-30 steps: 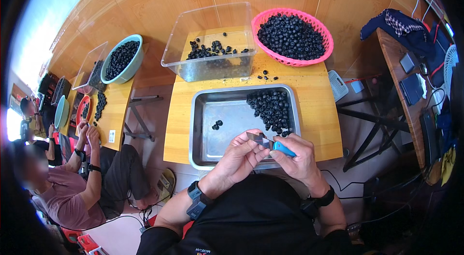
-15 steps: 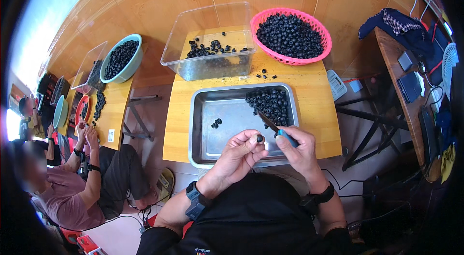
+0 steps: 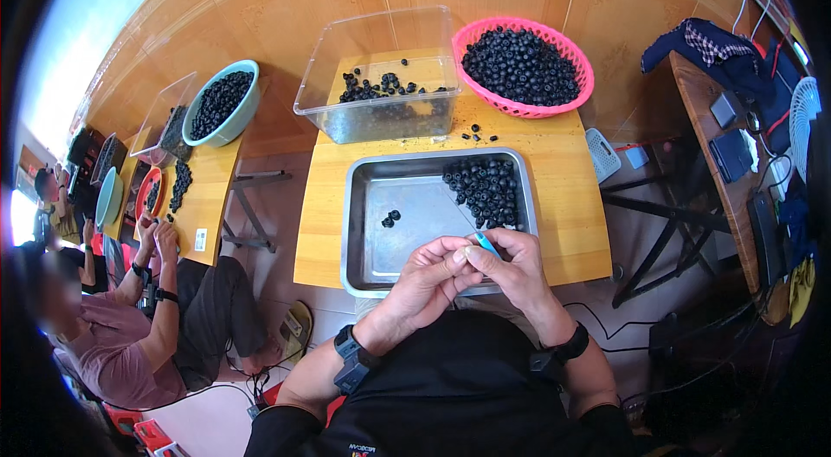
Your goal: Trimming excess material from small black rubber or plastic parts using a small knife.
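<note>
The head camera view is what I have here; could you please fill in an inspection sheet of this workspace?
Surface: small wooden table, a few loose dark berries on it.
Job's things: metal tray with a berry pile at its right; clear tub; pink basket heaped with berries.
Clutter: white object beside the table.
Hands: left hand and right hand meet over the tray's near edge; right holds a blue-handled tool.
Cables: black cables on the floor.
Surroundings: seated person at a second table to the left.
</note>
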`<state>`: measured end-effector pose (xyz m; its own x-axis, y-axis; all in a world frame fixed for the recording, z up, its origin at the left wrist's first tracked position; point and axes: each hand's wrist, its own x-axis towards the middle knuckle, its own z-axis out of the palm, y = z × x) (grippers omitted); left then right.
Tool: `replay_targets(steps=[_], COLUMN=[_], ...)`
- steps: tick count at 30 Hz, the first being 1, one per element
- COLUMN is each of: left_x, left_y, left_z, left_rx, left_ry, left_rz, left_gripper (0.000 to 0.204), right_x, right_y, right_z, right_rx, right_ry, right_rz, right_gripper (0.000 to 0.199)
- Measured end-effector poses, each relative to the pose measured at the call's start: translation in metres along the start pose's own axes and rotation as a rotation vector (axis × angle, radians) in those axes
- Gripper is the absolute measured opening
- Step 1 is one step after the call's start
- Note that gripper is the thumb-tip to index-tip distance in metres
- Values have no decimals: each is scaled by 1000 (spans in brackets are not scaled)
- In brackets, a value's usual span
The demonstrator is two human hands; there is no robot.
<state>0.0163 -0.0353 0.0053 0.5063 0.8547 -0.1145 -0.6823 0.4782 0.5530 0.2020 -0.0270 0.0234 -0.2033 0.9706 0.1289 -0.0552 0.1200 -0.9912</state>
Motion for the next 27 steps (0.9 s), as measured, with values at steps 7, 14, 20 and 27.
replay_targets(steps=[7,14,20,27], left_x=[-1,-3,-3,-1], left_y=[3,2,-1,-1], left_z=[5,-1,-4,-7], left_rx=[-43,-137,-137,-133], left_ry=[20,16,34,45], left_rz=[34,77,82,78], left_gripper=[19,16,23,24], right_x=[-10,-16,-18,-18], right_y=[-1,-9,-14,-15], right_z=[3,3,3,1], right_rx=[58,-321,-464,-496], right_ry=[-1,58,76,67], right_rz=[18,-276,-357,-389], right_gripper=[33,40,40,39])
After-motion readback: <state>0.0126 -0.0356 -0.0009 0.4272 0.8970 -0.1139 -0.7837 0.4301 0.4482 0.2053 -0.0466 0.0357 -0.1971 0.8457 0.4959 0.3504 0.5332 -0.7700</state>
